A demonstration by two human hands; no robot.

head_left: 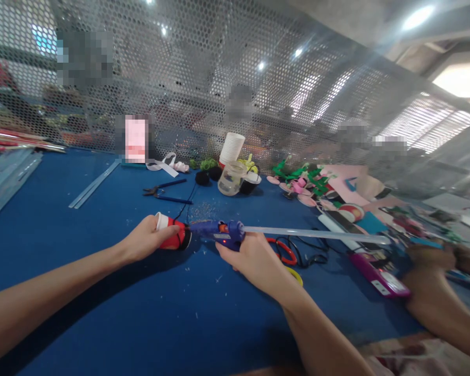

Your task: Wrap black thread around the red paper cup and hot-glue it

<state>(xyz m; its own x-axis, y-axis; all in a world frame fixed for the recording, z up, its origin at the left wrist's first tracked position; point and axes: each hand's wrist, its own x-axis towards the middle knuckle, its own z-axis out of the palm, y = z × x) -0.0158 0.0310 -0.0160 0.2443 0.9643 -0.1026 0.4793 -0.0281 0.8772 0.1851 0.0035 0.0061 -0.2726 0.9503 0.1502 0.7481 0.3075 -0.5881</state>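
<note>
Nearest, the right hand (254,258) is gripping the blue plastic hot glue gun (219,232), fingers wrapped round its handle, with a long clear glue stick (313,233) jutting out of the back toward three o'clock. The nozzle is pointing toward nine o'clock and sitting right at the base of the small red paper cup with a white rim and black end (172,235). The left hand (147,239) is clasping that cup on its side, low over the blue felt-covered table (102,292).

To do this gluing well, the left hand is best holding the cup steady without crushing it, fingers kept clear of the hot tip, while the trigger is squeezed gently so only a small bead comes out, I would judge.

At three o'clock another person's hand (431,261) is resting by a magenta flat case (378,274). Just behind the right hand, red-handled scissors (284,250) are lying beside a black cord. Farther off, at twelve o'clock, blue-handled pliers (164,190) and a clear plastic jar (232,178) under a stack of white cups (232,148) are standing before a perforated metal screen (219,78).
</note>
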